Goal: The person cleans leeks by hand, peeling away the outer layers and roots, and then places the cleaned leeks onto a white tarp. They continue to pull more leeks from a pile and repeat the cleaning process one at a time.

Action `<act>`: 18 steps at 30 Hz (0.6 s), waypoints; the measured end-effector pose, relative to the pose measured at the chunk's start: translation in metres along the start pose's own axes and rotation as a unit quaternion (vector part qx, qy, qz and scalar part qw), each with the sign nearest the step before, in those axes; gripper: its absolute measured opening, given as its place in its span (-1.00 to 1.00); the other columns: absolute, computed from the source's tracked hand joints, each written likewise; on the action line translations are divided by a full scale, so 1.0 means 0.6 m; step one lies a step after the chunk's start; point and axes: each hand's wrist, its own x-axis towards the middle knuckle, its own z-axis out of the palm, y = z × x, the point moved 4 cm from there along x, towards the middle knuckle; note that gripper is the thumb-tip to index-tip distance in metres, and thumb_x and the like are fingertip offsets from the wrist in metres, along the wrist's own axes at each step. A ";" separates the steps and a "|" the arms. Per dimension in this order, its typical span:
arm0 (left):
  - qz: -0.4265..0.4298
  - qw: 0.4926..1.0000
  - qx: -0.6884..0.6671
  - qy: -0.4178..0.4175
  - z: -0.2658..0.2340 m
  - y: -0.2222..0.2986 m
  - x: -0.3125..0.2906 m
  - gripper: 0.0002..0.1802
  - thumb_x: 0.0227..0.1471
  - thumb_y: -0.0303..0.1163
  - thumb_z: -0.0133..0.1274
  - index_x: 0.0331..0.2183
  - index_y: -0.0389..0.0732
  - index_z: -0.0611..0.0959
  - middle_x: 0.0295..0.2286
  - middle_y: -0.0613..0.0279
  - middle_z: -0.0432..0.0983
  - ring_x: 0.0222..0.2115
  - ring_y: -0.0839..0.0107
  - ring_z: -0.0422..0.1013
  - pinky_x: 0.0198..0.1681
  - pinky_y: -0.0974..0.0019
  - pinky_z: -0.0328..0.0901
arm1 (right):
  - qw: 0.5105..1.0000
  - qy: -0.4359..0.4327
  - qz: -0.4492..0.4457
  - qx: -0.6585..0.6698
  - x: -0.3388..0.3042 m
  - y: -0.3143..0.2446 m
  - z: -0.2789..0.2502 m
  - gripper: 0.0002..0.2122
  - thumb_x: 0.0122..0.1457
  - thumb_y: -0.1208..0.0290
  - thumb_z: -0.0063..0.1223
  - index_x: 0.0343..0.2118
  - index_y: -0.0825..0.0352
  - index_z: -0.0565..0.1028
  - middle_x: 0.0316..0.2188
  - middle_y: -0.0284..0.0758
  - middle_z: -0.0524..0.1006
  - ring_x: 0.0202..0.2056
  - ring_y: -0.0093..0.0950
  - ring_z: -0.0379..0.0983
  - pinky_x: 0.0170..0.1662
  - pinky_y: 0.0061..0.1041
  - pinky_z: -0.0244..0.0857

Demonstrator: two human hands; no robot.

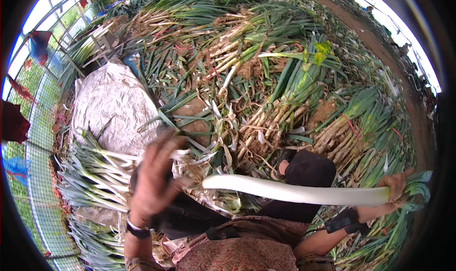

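Leek [294, 191]: 1 thick white stalk, held crosswise in front of the person, its pale root end at 11 o'clock and its green leaves between 2 and 3, taking 12 as straight ahead.
Right hand [394, 190]: wrapped around the leek, close to where the leaves begin; a black strap [343, 221] circles that wrist.
Left hand [161, 173]: blurred, between 10 and 11 o'clock, fingers spread wide, near the leek's root end but apart from it.
Dark trousers [311, 169]: 1 bent knee at 1 o'clock, just beyond the stalk.
White-stemmed pile [102, 171]: at 10 o'clock, beside the left hand, stems pointing mostly toward the person.
Pale sheet [111, 100]: crumpled, spread between 10 and 11 o'clock, farther out than that pile.
Rooty bundles [273, 121]: between 12 and 1 o'clock, with brown roots and dry husks.
Tied bunch [339, 131]: between 1 and 2 o'clock, a red band [350, 125] around it.
Mesh fence [40, 171]: over by 10 o'clock, greenery showing through.
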 end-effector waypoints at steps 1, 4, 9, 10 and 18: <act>0.045 0.999 -0.016 -0.012 0.014 0.038 0.004 -0.48 -0.26 -0.25 0.20 -0.18 -0.24 0.51 -0.30 0.04 0.44 -0.25 0.18 0.34 -0.20 0.21 0.26 | 1.000 0.004 0.004 -0.016 0.000 -0.003 -0.004 -0.46 0.01 0.52 -0.20 0.10 0.43 -0.02 -0.61 -0.42 0.11 -0.63 -0.60 0.09 -0.47 -0.62 0.08; 0.142 0.984 -0.068 -0.082 0.064 0.084 -0.001 -0.50 -0.28 -0.35 0.19 -0.19 -0.23 0.51 -0.32 0.08 0.42 -0.35 0.20 0.38 -0.32 0.29 0.32 | 1.000 0.012 -0.003 0.001 -0.002 -0.005 -0.009 -0.47 0.05 0.49 -0.21 0.10 0.41 -0.03 -0.61 -0.43 0.09 -0.62 -0.60 0.06 -0.48 -0.63 0.04; 0.156 0.978 -0.134 -0.019 0.092 0.078 -0.006 -0.58 -0.27 -0.44 0.20 -0.24 -0.24 0.52 -0.34 0.12 0.40 -0.37 0.22 0.38 -0.34 0.29 0.31 | 0.998 0.008 -0.017 -0.062 -0.006 -0.050 -0.044 -0.51 0.14 0.41 -0.27 0.12 0.39 -0.05 -0.58 -0.45 0.07 -0.61 -0.60 0.01 -0.51 -0.63 0.01; 0.140 0.979 -0.144 -0.019 0.092 0.077 -0.011 -0.59 -0.26 -0.43 0.20 -0.25 -0.23 0.51 -0.34 0.13 0.40 -0.36 0.22 0.38 -0.33 0.28 0.30 | 0.996 0.002 -0.028 -0.087 -0.007 -0.052 -0.034 -0.52 0.16 0.41 -0.29 0.13 0.37 -0.05 -0.58 -0.44 0.07 -0.61 -0.61 0.00 -0.52 -0.63 0.02; 0.142 0.980 -0.120 -0.075 0.106 0.064 -0.019 -0.64 -0.22 -0.41 0.17 -0.29 -0.24 0.46 -0.39 0.15 0.37 -0.34 0.23 0.34 -0.29 0.26 0.26 | 0.995 0.011 -0.039 -0.088 -0.002 -0.038 -0.038 -0.52 0.19 0.39 -0.31 0.15 0.31 -0.08 -0.57 -0.43 0.07 -0.60 -0.62 0.00 -0.53 -0.63 0.04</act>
